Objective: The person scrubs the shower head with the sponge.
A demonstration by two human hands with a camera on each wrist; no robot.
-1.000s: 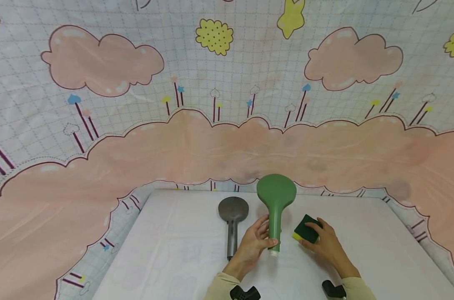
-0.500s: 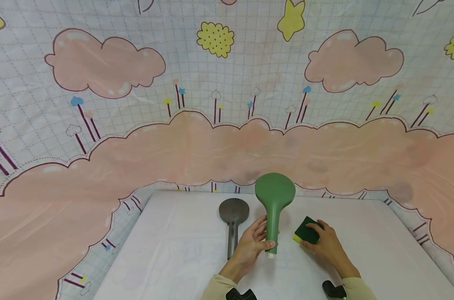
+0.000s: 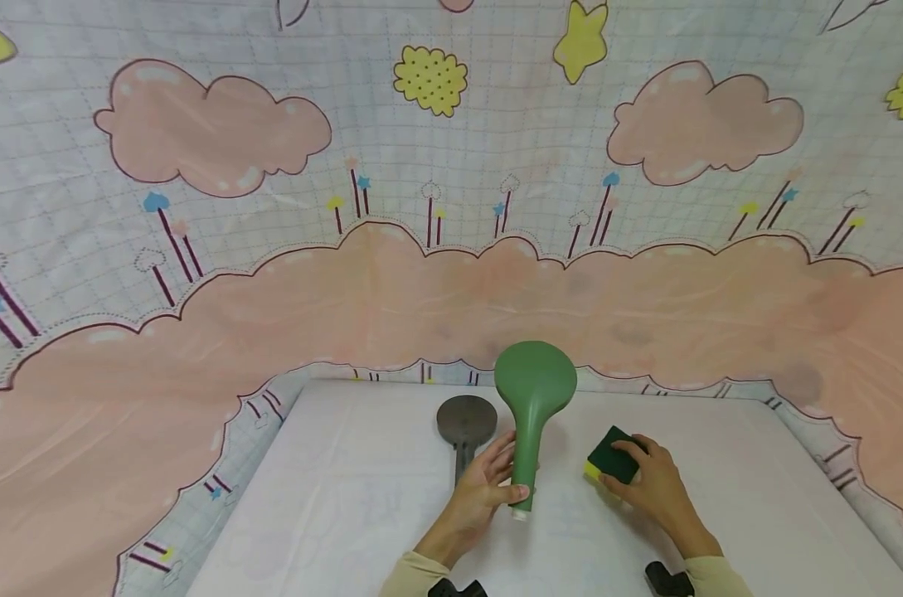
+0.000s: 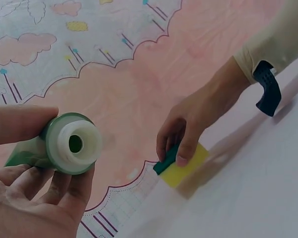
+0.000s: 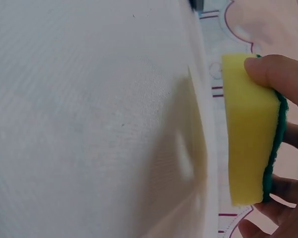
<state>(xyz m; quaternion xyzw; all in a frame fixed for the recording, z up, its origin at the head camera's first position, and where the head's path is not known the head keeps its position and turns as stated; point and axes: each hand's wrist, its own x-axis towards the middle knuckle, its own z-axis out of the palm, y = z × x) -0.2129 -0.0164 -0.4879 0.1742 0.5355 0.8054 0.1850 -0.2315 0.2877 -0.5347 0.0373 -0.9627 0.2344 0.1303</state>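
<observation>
My left hand (image 3: 473, 502) grips a green shower head (image 3: 533, 390) by its handle, the round head pointing up and away. In the left wrist view the white hollow connector (image 4: 82, 142) at the handle's end faces the camera, with thumb and fingers around the green handle. A sponge (image 3: 614, 454) with a dark green scouring side and a yellow foam side is pinched in my right hand (image 3: 656, 489). The right wrist view shows the yellow foam from close by, a thumb on its edge. Behind the left hand lies a grey shower head (image 3: 467, 419), its lower handle hidden.
A white table (image 3: 332, 497) spreads below both hands. Behind it hangs a cloth (image 3: 421, 298) printed with clouds and stars. A dark strap device (image 4: 268, 89) sits on the right wrist.
My left hand has moved left with the green shower head, which now tilts slightly and covers more of the grey one's handle. The right hand with the sponge stays almost in place.
</observation>
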